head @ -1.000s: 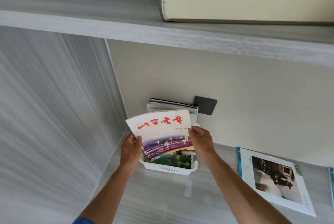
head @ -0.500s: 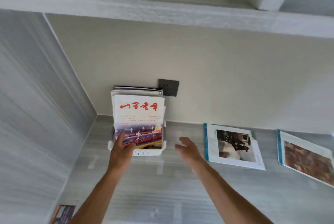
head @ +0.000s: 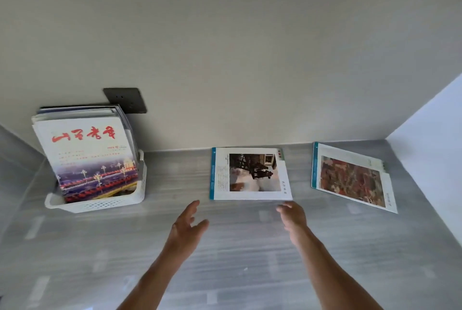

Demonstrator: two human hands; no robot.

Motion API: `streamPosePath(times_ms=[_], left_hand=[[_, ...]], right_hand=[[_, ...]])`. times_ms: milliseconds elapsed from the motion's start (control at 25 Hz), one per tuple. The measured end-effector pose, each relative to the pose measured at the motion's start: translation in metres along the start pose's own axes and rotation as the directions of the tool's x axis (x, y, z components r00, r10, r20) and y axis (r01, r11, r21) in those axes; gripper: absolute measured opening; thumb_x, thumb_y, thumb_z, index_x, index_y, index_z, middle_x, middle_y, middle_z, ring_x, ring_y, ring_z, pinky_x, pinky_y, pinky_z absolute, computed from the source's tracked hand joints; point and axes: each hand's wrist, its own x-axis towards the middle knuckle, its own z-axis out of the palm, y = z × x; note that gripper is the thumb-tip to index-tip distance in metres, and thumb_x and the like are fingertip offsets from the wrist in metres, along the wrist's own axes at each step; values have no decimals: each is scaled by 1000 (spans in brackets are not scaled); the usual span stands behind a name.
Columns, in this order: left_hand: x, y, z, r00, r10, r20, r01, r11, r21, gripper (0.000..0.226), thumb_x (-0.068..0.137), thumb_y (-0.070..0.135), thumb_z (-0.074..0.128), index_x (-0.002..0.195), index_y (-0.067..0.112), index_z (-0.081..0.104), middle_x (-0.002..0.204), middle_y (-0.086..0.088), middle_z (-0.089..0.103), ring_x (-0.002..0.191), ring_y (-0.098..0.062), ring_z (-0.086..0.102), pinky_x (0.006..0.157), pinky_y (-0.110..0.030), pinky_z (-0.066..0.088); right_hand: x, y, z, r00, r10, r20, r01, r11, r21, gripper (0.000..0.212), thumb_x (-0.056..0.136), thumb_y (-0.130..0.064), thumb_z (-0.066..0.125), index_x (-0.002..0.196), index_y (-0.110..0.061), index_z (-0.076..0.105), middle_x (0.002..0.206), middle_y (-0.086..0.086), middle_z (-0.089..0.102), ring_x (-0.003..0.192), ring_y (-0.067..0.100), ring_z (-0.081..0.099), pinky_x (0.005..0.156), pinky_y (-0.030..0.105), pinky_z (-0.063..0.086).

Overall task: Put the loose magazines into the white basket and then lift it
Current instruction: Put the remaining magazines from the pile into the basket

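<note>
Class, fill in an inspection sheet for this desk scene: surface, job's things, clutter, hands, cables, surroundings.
Surface: grey wood-grain desk.
Job's things: white basket at left, magazines upright inside; middle magazine and right magazine lie flat, loose.
Clutter: nothing seen.
Hands: left hand and right hand open, empty, just short of the middle magazine.
Cables: nothing seen.
Surroundings: plain wall, dark socket behind the basket.
</note>
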Motion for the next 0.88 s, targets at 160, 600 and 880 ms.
streamPosePath(times_ms=[160,600,880], left_hand=[[-5,-5,33,999,-8,-38,9,999,46,47,86,21,65,129,36,52,127,8,55,117,-17,51,90,-34,42],[-10,-5,63,986,-72,-150,82,995,63,39,82,2,63,96,38,64,108,10,66,107,-21,58,80,-30,43],[-22,11,59,976,49,-210,-10,983,183,40,82,9,63,109,38,59,119,10,62,116,-20,57,83,-28,44]], right_hand=[[47,-6,-18,997,-75,26,79,975,-209,45,84,-26,59,129,-21,58,141,8,52,124,30,51,98,36,43],[56,-31,-24,935,137,326,-325,698,638,36,82,4,60,114,-10,67,108,8,63,96,20,56,86,41,50],[15,-76,-6,885,-66,461,-189,854,485,25,80,2,63,101,-7,71,98,7,65,86,18,56,75,34,48]])
